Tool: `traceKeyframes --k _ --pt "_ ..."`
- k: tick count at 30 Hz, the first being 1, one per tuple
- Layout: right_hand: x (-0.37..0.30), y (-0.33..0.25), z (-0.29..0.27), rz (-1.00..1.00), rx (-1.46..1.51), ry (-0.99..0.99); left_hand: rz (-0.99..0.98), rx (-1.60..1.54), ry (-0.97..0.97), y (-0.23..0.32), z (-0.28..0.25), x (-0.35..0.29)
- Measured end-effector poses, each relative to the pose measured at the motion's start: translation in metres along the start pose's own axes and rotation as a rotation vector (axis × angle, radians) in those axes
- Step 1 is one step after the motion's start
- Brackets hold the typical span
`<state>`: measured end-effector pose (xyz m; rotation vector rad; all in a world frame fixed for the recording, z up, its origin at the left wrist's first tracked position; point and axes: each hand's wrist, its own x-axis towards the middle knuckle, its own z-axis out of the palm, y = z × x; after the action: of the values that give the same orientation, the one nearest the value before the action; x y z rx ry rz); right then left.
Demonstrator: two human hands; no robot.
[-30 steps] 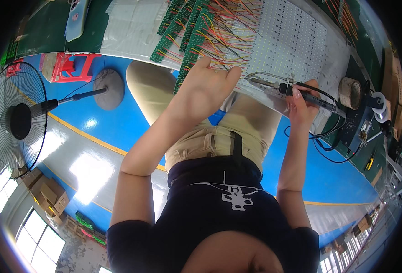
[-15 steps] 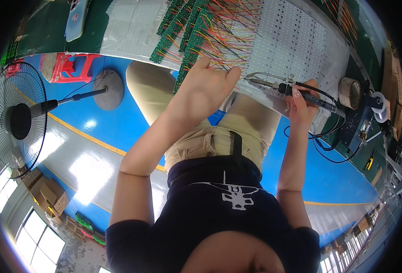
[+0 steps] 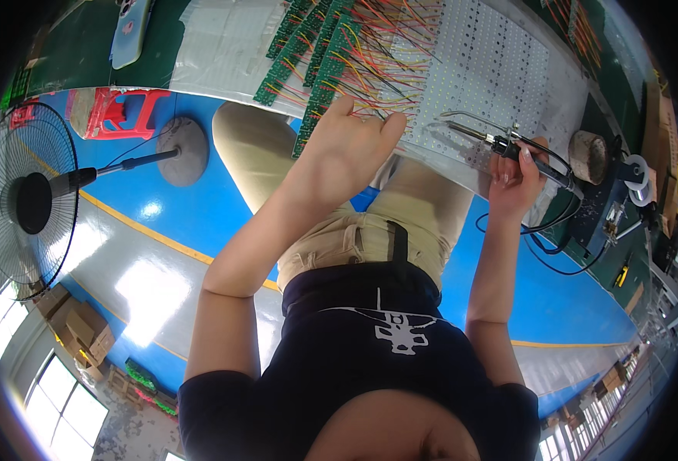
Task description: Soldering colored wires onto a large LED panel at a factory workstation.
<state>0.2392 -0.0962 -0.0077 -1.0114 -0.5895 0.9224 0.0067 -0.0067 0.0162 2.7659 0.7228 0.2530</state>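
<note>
The right grip point(image 3: 517, 184) is curled around a soldering iron point(image 3: 505, 147).

Left grip point(image 3: 349, 152): turned back-up, with fingers point(image 3: 343, 109) bent and mostly hidden at the tips.
Left forearm point(image 3: 262, 234): angled from near left toward far right, bent at the elbow point(image 3: 230, 287).
Right grip point(image 3: 517, 183): curled closed.
Right forearm point(image 3: 497, 265): extended toward the far side, leaning slightly right.
</note>
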Motion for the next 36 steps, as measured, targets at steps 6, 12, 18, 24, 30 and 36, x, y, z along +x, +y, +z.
traceKeyframes --k 6,12,18,24,30,36 --pt "0.001 -0.001 0.001 -0.008 0.000 -0.037 -0.025 -0.005 0.108 0.001 0.003 -0.005" --pt "0.002 -0.001 0.001 -0.019 0.010 -0.026 -0.021 0.009 0.187 0.000 0.003 -0.012" --pt "0.002 0.000 0.000 -0.010 -0.001 -0.075 0.089 -0.030 0.310 -0.006 0.002 -0.016" --pt "0.002 0.000 -0.001 -0.001 0.005 -0.080 0.101 -0.007 0.341 -0.008 0.008 -0.015" --pt "0.000 0.000 0.000 -0.014 -0.012 -0.073 0.017 0.066 0.390 -0.005 0.017 -0.011" --pt "-0.001 0.006 -0.006 -0.016 -0.129 -0.065 0.001 0.117 0.346 -0.003 0.016 -0.011"
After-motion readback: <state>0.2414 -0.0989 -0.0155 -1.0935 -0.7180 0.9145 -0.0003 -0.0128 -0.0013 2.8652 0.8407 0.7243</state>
